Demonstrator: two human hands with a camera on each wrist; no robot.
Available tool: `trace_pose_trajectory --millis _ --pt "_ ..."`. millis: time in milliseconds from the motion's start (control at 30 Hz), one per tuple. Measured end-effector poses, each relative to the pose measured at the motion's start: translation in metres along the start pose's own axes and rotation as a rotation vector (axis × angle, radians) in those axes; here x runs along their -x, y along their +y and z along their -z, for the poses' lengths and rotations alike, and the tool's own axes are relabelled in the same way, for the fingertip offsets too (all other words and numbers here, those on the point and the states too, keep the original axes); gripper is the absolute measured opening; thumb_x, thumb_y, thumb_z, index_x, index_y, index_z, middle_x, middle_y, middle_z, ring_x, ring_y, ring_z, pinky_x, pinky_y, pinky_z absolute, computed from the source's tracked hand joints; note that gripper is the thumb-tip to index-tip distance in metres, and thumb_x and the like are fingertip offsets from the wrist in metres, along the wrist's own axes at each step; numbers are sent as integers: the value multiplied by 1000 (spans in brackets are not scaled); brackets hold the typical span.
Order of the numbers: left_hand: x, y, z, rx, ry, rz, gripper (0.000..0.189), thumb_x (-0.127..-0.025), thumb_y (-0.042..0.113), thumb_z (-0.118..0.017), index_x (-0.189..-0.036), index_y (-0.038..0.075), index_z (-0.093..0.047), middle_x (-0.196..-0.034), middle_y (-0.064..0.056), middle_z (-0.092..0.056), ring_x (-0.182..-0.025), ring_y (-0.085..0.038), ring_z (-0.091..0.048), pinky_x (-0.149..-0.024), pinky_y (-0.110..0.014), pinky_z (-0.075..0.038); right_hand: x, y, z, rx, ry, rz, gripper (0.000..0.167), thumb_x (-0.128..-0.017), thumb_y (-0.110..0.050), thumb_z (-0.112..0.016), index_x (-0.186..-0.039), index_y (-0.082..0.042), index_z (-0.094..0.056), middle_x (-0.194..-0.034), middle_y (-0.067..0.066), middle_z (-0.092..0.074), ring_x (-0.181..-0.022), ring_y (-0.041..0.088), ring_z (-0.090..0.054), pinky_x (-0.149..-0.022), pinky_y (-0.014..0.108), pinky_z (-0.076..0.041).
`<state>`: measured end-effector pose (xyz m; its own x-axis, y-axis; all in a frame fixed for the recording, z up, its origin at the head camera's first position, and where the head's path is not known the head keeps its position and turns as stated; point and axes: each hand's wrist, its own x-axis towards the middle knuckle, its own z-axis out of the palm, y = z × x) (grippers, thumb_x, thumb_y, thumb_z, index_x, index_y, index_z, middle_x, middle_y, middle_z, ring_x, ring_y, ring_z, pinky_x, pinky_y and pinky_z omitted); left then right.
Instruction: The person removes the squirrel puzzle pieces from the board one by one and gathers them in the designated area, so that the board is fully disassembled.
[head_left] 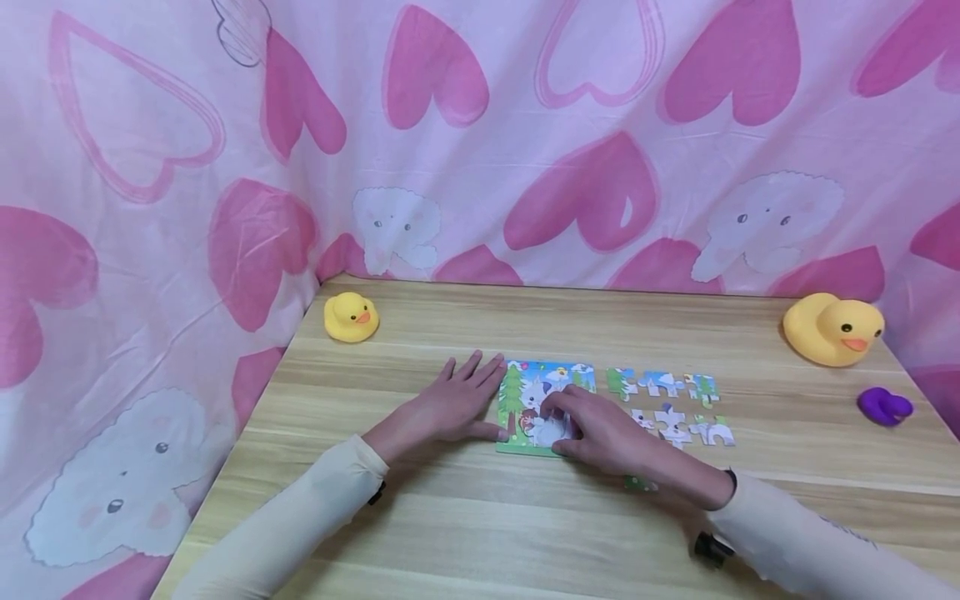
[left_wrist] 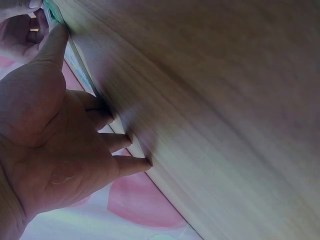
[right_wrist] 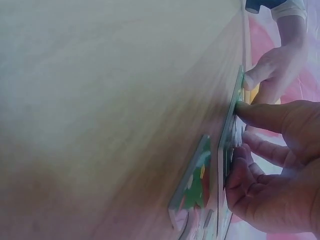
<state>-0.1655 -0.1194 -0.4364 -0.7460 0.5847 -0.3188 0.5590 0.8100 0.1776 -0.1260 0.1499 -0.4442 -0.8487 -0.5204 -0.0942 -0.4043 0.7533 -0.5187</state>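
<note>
A jigsaw puzzle [head_left: 516,387] with a white cartoon animal and green trees lies flat on the wooden table. My left hand [head_left: 457,404] rests flat along its left side, fingers spread, the thumb reaching to the puzzle's lower left edge. My right hand [head_left: 603,429] is over the puzzle's right part, its fingers bent down. Thumb and fingertips hold a puzzle piece [head_left: 551,431] at the lower middle of the picture; the hand hides much of it. In the right wrist view, the right thumb [right_wrist: 262,116] lies at the board's edge.
Loose puzzle pieces [head_left: 671,423] lie in two rows right of the puzzle, and a green piece [right_wrist: 197,180] lies near the right wrist. A small yellow duck [head_left: 351,318] stands back left, a larger yellow duck [head_left: 831,332] and a purple duck [head_left: 885,407] at the right.
</note>
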Motion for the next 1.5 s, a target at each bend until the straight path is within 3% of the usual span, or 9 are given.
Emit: trace_pose_trajectory --millis 367,800,1067,1300,1500 --pt "-1 0 4 9 -2 4 107 -96 74 -57 -172 14 -11 -181 -5 -6 -167 -38 -4 -132 -67 -12 -1 2 2 14 -19 -12 49 -83 -31 -91 -128 -28 -70 -125 -7 -65 -88 10 -54 -75 25 -45" --pt "-2 0 3 15 -4 -4 107 -96 75 -57 -172 14 -11 -181 -5 -5 -167 -38 -4 -132 -68 -11 -4 4 8 -57 -51 -6 47 -82 -24 -92 -124 -28 -70 -108 -10 -61 -88 12 -55 -73 25 -48" --pt "-2 1 2 9 -11 2 107 -96 75 -56 -172 15 -11 -181 -4 -5 -168 -37 -4 -132 -67 -12 -8 1 5 9 -48 -24 48 -78 -27 -93 -122 -29 -73 -118 -9 -68 -93 10 -57 -84 31 -52" --pt "0 1 0 6 -14 7 108 -95 76 -56 -172 15 -9 -181 -4 -5 -168 -37 -3 -132 -67 -12 12 13 13 14 20 47 49 -79 -21 -90 -124 -26 -73 -111 -11 -66 -88 8 -58 -74 23 -53" --pt "0 3 2 10 -19 16 107 -96 75 -57 -172 15 -11 -181 -3 -6 -168 -37 -4 -132 -68 -12 47 46 37 28 38 98 44 -80 -18 -90 -119 -31 -72 -104 -14 -63 -83 5 -57 -67 18 -50"
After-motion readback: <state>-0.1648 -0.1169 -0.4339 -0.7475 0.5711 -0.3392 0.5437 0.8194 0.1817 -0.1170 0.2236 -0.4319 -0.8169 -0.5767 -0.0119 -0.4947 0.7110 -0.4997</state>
